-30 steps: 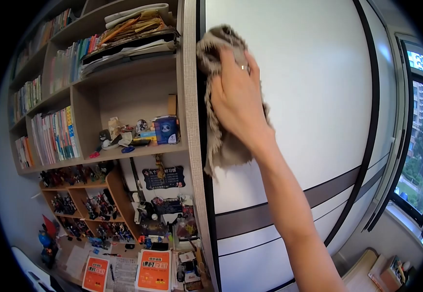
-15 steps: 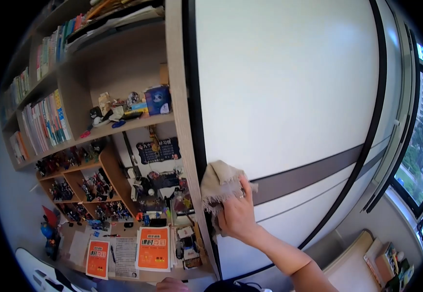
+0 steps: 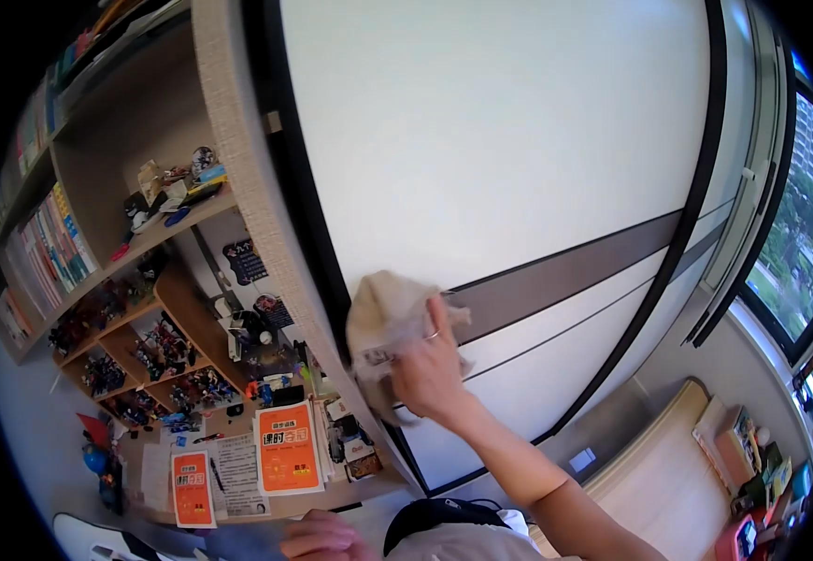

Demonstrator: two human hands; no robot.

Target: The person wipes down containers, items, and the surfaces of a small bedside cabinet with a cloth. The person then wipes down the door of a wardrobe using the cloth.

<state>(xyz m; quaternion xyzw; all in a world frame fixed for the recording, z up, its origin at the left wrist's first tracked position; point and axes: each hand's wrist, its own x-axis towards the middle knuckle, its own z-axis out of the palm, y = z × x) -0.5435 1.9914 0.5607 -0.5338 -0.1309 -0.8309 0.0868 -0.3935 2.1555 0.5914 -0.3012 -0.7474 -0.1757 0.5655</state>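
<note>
My right hand presses a beige frayed cloth against the lower left part of the white sliding door, beside its black frame edge and over the end of the grey-brown stripe. A ring shows on one finger. The cloth is slightly blurred. My left hand is low in the view, near the desk's front edge, with its fingers bent and close together; whether anything is in it is hidden.
A desk with orange workbooks stands at the lower left, below shelves of books and figures. A wooden surface with small items is at the lower right, near the window.
My right hand and the cloth have come down from high on the door's left edge to the stripe. My left hand has come into view at the bottom. The view has tilted down and turned right.
</note>
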